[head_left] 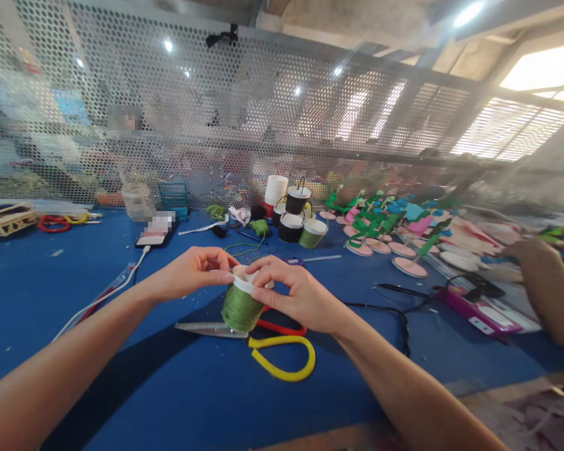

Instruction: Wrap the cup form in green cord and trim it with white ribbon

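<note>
A small paper cup (pixel 242 307), wrapped in green yarn below a white rim, is held between my two hands above the blue table. My left hand (pixel 200 270) pinches the rim on the left side. On the right, my right hand (pixel 294 289) grips the rim with thumb outside and fingers over the top. Scissors (pixel 289 369) with one yellow and one red handle lie beneath the cup, blades pointing left. A strand of green yarn (pixel 244 244) runs behind the cup from a green yarn ball (pixel 259 227).
Wrapped cups (pixel 291 227) and a stack of white cups (pixel 276 189) stand at the back. Several paper-plant pieces (pixel 371 232) sit right of them. A charging phone (pixel 156 229) lies left. A co-worker's arm (pixel 549 294) reaches in near a purple power strip (pixel 482 313).
</note>
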Motion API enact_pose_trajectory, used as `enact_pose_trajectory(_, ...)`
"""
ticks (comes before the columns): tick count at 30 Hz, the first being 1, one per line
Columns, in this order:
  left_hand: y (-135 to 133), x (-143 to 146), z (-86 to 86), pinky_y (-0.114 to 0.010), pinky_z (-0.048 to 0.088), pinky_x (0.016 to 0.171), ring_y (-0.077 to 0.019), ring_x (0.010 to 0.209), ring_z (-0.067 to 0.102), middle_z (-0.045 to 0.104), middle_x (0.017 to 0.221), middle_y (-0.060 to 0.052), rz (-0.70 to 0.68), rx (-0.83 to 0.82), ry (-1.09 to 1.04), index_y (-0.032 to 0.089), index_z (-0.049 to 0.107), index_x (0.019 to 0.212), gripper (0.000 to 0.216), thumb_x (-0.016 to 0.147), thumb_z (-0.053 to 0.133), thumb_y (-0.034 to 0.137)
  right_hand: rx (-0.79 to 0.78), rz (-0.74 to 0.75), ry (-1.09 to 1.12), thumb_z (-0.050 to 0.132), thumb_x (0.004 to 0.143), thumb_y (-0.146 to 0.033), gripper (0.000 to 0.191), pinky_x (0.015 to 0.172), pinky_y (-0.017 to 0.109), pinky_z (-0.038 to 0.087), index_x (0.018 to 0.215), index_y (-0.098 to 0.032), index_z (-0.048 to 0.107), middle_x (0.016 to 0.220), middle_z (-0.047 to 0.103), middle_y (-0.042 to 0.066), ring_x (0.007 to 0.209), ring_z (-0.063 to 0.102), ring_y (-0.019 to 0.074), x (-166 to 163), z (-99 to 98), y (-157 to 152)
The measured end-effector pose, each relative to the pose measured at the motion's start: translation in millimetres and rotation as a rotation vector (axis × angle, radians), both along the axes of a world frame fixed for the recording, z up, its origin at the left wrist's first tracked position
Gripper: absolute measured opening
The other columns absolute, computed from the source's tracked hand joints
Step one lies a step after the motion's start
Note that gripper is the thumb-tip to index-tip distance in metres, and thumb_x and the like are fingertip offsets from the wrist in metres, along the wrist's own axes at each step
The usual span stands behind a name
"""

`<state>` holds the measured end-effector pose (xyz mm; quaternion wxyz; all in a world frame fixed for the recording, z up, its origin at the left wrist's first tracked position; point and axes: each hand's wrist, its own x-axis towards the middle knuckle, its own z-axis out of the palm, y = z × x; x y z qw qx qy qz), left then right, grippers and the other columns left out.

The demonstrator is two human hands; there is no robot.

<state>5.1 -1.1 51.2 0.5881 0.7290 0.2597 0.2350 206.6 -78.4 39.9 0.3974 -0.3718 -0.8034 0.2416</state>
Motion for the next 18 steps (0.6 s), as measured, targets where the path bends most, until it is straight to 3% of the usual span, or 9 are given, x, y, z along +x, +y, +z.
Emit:
enact_pose_trajectory(4,0.2,0.6,-6.5,-0.033,0.039,0.085,-0.0192,0.099,0.055,0.064,0.101,-0.008,-0.038,-0.117,-0.059,0.014,0.050,0.061,0.030,0.063,0.075,0.030,-0.020,0.051,0.032,0.055,0.081,-0.019,0.007,0.084,0.032,0.045,0.074,-0.019,0.057,0.100,0.060,0.007,0.095,0.058,0.0148,-0.4,0.2,-0.8)
enact_pose_trajectory(7,-0.9,1.9,-12.3,-0.028,0.040,0.075,-0.0150,0.085,0.057,0.065,0.087,-0.003,-0.048,-0.226,-0.103,0.015,0.050,0.066,0.033,0.060,0.077,0.033,-0.030,0.076,0.052,0.055,0.081,-0.018,0.007,0.084,0.032,0.045,0.074,-0.018,0.057,0.097,0.060,0.007,0.094,0.057,0.0147,-0.8,-0.4,-0.5)
enact_pose_trajectory(10,-3.0,3.9,-16.0,-0.025,0.040,0.070,-0.0132,0.080,0.057,0.062,0.089,-0.001,-0.053,-0.327,-0.140,0.017,0.055,0.090,0.043,0.058,0.078,0.035,-0.049,0.088,0.085,0.055,0.081,-0.018,0.006,0.085,0.032,0.044,0.075,-0.018,0.057,0.096,0.059,0.007,0.095,0.057,0.0146,-1.1,-1.6,0.4)
enact_pose_trajectory(13,-5.3,5.6,-18.5,-0.029,0.041,0.079,-0.0167,0.091,0.057,0.060,0.104,-0.006,-0.151,-0.463,-0.150,0.018,0.053,0.110,0.059,0.059,0.077,0.038,-0.054,0.129,0.128,0.055,0.081,-0.019,0.007,0.087,0.033,0.044,0.074,-0.019,0.057,0.092,0.060,0.005,0.098,0.055,0.0148,-1.4,-2.2,1.2)
enact_pose_trajectory(15,-5.8,5.7,-20.2,-0.030,0.041,0.080,-0.0173,0.090,0.057,0.061,0.103,-0.007,-0.200,-0.515,-0.146,0.016,0.056,0.109,0.059,0.059,0.077,0.040,-0.060,0.153,0.142,0.055,0.082,-0.019,0.008,0.088,0.033,0.044,0.074,-0.019,0.056,0.090,0.060,0.005,0.100,0.055,0.0151,-1.2,-1.8,1.2)
enact_pose_trajectory(18,-5.0,4.9,-21.9,-0.028,0.042,0.076,-0.0163,0.084,0.057,0.062,0.097,-0.006,-0.149,-0.486,-0.143,0.015,0.060,0.105,0.057,0.057,0.077,0.043,-0.078,0.130,0.120,0.054,0.082,-0.021,0.006,0.087,0.033,0.044,0.078,-0.018,0.057,0.096,0.060,0.007,0.099,0.056,0.0154,0.1,-0.7,1.1)
